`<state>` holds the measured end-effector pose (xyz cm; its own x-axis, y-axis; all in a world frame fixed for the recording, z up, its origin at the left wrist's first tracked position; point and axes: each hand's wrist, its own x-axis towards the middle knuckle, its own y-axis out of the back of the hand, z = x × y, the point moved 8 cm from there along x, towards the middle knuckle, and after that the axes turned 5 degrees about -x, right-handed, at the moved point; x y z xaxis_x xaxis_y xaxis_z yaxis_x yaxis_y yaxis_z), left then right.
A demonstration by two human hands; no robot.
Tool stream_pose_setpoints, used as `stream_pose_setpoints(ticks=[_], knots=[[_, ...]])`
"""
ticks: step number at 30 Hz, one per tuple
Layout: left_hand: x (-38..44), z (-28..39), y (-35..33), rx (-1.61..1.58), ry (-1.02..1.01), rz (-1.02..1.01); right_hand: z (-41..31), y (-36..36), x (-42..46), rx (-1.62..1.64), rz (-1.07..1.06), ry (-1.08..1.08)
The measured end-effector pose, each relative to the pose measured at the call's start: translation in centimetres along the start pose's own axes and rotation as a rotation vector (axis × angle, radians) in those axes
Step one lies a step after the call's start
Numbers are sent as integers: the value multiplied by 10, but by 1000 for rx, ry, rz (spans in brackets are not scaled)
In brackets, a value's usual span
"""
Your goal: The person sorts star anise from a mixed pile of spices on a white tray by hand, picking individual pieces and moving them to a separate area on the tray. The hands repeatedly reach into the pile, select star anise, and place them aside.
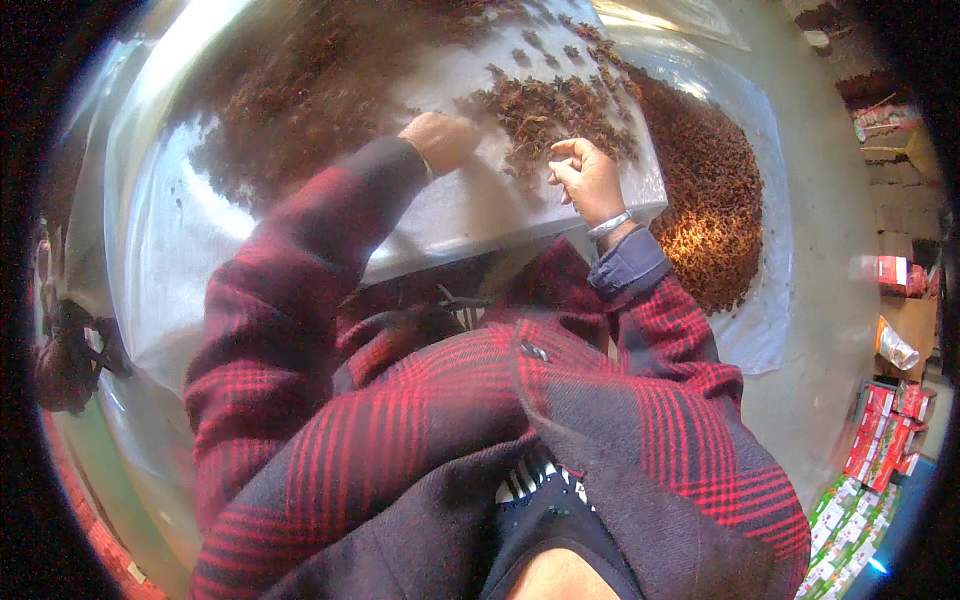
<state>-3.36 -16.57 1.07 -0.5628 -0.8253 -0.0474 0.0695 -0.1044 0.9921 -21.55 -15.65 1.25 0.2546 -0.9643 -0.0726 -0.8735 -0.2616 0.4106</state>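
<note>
Over a white-covered tabletop [465, 210], my right hand [589, 180] hovers at the near edge of a loose spread of brown star anise [544, 112]. Its thumb and fingers are curled towards each other; whether a small piece sits between the tips I cannot tell. My left hand [446, 141] is back-up, between that spread and a larger star anise pile [292, 97] on the left, which looks blurred. The left fingers are hidden behind the hand. A few single stars [551, 60] lie apart at the far side of the tabletop.
Right of the tabletop, a big heap of star anise [709, 187] lies lower down on a white sheet [772, 300], partly sunlit. Red boxes [885, 427] and green-white packages [844, 517] are stacked at the far right. Clear plastic sheeting [142, 150] hangs or lies along the left.
</note>
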Motion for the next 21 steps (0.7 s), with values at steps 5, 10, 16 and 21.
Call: stream_pose_setpoints(ticks=[5,10,16,21], knots=[[-32,-74,-16,-1266,672,216,0,-2,-1,-144,41,115],[-61,-68,-9,-1681,490,411,-5,-14,-4,-324,63,219],[-73,-51,-6,-1552,587,410,-12,-35,-16,-569,-85,305],[-76,-54,-8,-1534,606,389,-2,-27,-14,-383,-9,317]])
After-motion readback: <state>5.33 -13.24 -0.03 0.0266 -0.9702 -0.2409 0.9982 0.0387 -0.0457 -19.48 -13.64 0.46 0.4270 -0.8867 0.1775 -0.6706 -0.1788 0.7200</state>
